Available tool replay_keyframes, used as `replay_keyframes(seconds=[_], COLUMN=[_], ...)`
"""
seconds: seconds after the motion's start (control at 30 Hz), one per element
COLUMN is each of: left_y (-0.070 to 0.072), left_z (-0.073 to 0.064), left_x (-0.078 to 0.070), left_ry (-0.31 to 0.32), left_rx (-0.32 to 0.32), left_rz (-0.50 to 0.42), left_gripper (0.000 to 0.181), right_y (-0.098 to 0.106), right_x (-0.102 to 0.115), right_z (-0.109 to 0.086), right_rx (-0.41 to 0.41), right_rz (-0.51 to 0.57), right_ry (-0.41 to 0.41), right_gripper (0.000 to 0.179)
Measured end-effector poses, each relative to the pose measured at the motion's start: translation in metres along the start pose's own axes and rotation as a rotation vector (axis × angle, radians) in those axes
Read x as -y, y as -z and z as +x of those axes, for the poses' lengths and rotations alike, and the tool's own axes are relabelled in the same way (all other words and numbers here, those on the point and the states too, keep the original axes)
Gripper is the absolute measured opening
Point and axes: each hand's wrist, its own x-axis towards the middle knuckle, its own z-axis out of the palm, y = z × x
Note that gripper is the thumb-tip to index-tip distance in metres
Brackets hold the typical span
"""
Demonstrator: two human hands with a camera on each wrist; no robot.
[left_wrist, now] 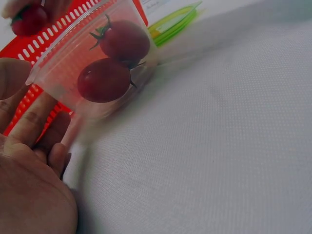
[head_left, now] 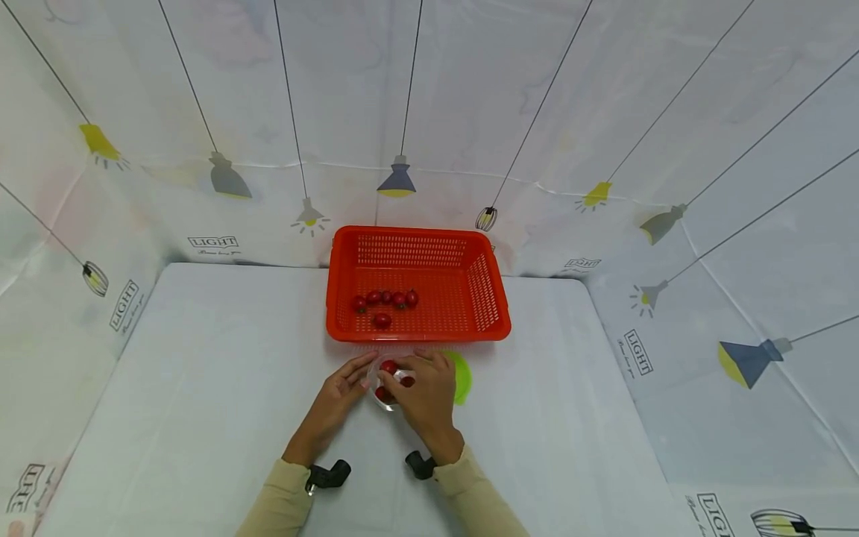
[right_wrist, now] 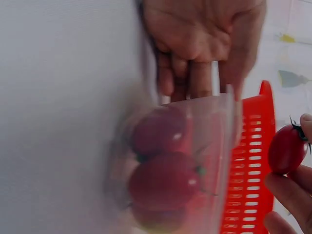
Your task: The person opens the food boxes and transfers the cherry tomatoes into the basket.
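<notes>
A clear plastic tub [left_wrist: 58,80] stands on the table in front of the basket, with several cherry tomatoes [left_wrist: 104,80] inside it. My left hand [head_left: 335,399] is at the tub's left side, fingers fairly straight against its wall and thumb by the rim. Above the tub's opening, my right hand [head_left: 432,394] pinches a cherry tomato [right_wrist: 286,150] with a green stem between thumb and fingertips. In the head view the right hand covers part of the tub.
A red perforated basket [head_left: 456,294] stands just behind the tub, with several cherry tomatoes [head_left: 382,321] towards its left side. A bright green lid [head_left: 463,379] lies right of the tub, partly behind the right hand. White table cloth [head_left: 221,358] spreads around them.
</notes>
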Motion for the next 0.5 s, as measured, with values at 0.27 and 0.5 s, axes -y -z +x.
replay_keyframes(seconds=[0.27, 0.5], left_y=[0.002, 0.001], left_z=[0.0, 0.0], left_x=[0.001, 0.001], left_ry=[-0.006, 0.012], left_rx=[0.003, -0.001], left_rz=[0.01, -0.002], left_gripper=[0.051, 0.05], right_y=[0.021, 0.029], right_x=[0.016, 0.015], right_z=[0.031, 0.061], right_rx=[-0.049, -0.02], right_rz=[0.078, 0.094], right_ry=[0.089, 0.051], right_gripper=[0.04, 0.041])
